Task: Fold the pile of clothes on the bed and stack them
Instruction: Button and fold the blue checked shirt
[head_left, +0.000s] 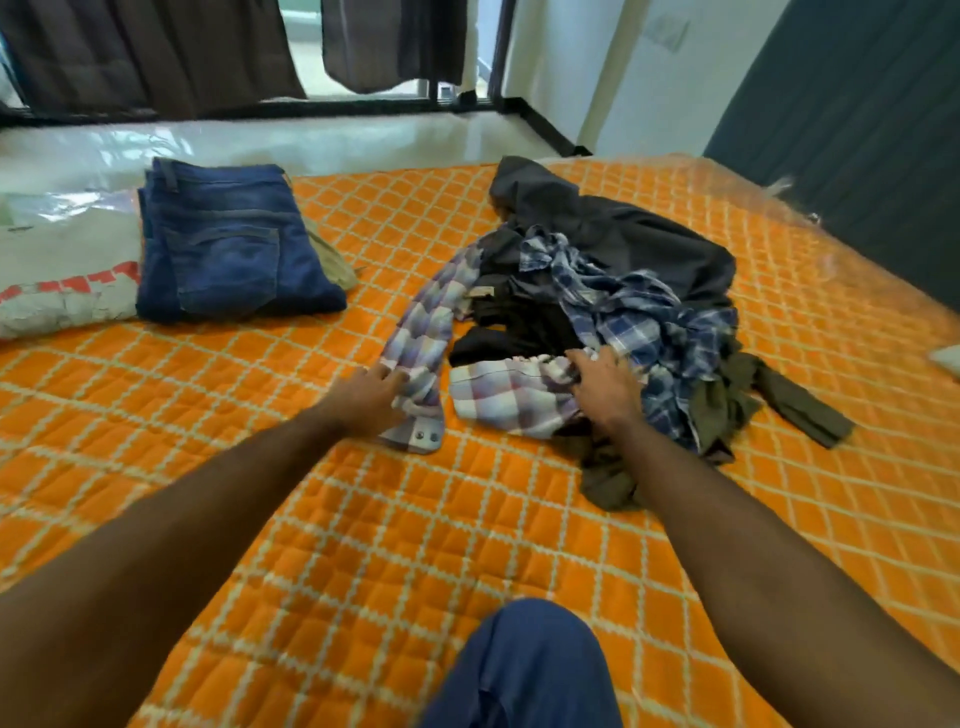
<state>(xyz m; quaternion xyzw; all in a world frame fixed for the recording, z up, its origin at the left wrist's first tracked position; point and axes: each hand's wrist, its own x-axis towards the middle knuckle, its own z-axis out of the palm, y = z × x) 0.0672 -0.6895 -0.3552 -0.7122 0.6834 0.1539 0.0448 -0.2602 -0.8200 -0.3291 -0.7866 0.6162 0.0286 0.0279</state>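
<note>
Clothes pile (unfolded) beside folded jeans.

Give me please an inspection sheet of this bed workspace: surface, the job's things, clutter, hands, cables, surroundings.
Surface: orange quilted bed cover with pale lattice lines.
Job's things: unfolded pile with dark garment, blue checked shirt, olive cloth; pale checked shirt pulled toward the person; folded jeans lying on a tan garment at far left.
Clutter: plastic-wrapped pillow beside the jeans.
Hands: left hand touches the pale shirt's cuffed sleeve; right hand grips its body.
Cables: nothing seen.
Surroundings: glossy floor, dark curtains, white wall.
</note>
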